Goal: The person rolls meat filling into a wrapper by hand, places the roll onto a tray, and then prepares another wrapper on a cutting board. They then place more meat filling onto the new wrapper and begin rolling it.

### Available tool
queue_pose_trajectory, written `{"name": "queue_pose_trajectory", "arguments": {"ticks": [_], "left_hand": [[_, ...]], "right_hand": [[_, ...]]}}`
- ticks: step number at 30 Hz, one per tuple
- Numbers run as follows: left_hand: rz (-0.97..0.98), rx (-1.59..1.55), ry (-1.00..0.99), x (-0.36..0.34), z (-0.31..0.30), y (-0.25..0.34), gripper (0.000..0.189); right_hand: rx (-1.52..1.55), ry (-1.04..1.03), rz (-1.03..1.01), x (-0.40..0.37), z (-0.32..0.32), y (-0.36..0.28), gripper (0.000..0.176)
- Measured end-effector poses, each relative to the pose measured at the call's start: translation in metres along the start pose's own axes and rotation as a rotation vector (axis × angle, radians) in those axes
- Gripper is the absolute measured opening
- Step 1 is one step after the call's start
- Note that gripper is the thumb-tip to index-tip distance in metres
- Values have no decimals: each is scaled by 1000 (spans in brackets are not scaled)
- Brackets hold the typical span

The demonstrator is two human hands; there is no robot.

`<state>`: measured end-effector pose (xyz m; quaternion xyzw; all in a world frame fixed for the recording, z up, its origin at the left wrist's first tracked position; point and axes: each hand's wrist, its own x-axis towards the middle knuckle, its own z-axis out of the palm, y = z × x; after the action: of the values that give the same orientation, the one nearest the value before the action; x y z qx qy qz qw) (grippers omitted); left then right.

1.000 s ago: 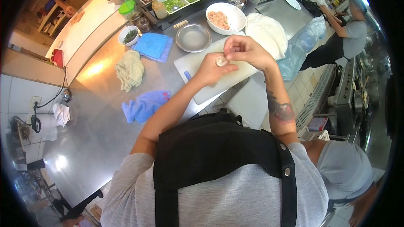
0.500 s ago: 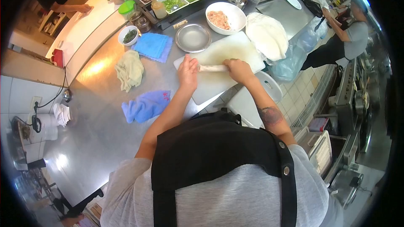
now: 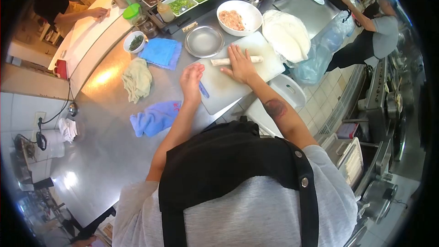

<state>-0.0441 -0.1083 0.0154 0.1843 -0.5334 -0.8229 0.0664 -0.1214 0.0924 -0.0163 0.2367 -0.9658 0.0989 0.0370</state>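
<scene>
A pale, thin-skinned roll [image 3: 221,62] lies across the white cutting board [image 3: 220,92]. My right hand [image 3: 242,66] rests flat over its middle, fingers stretched out, with both ends of the roll showing. At the board's left edge, my left hand [image 3: 190,81] is raised with loosely bent fingers and nothing visible in them. A small blue object [image 3: 204,89], long and narrow, shows right beside its palm over the board. Just beyond the board stand a round metal dish [image 3: 204,41] and a white bowl of pinkish filling [image 3: 247,18]. Thin white wrapper sheets [image 3: 286,37] lie stacked at the right.
Blue cloths [image 3: 160,52], a pale cloth [image 3: 136,80] and a blue-violet towel [image 3: 155,118] lie left on the steel table. Behind are a bowl of greens [image 3: 134,42] and topping trays [image 3: 181,4]. Other people work at far left and right [image 3: 384,36].
My right hand has gone from gripping the roll's right end to lying flat on it. My left hand has left the roll and moved left, and the blue object has come into view.
</scene>
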Motion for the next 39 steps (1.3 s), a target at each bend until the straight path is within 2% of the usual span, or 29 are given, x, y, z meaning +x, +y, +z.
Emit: {"name": "queue_pose_trajectory", "arguments": {"ticks": [4,6,8,13,16,18,22,24,26,28,30,33,35,39], "left_hand": [[31,55,-43,7,-5,0,25],[37,69,-42,4,-9,-3,23],[37,82,-43,2,-11,-8,22],[35,241,-91,-4,-13,-15,19],[59,252,-134,-8,-12,-20,18],[74,267,-173,-8,-11,-22,17],[75,336,-232,-7,-2,-20,13],[114,302,-325,-1,5,-22,13],[141,354,-394,11,20,-24,13],[164,443,-455,17,37,-29,14],[68,362,-529,16,60,-30,12],[10,283,-647,1,85,-40,10],[10,267,-700,-8,104,-49,9],[-135,308,-854,-53,150,-74,9]], "right_hand": [[-44,-17,-44,-68,-17,-21,93],[76,12,-99,-101,-23,-26,82],[43,18,-111,-116,-29,-25,76],[83,46,-55,-96,-46,-17,69],[64,110,-121,-74,-41,-9,60],[203,-47,-182,-67,-35,-2,41],[156,-26,-174,-76,-32,-3,35],[164,-158,-24,-89,-33,-7,32],[279,-186,141,-112,-40,-6,28],[511,-60,213,-152,-27,1,30],[689,-69,430,-195,-38,2,30],[780,8,689,-262,-45,8,30],[794,153,849,-309,-35,25,32],[680,362,1223,-400,-33,64,34]]}}
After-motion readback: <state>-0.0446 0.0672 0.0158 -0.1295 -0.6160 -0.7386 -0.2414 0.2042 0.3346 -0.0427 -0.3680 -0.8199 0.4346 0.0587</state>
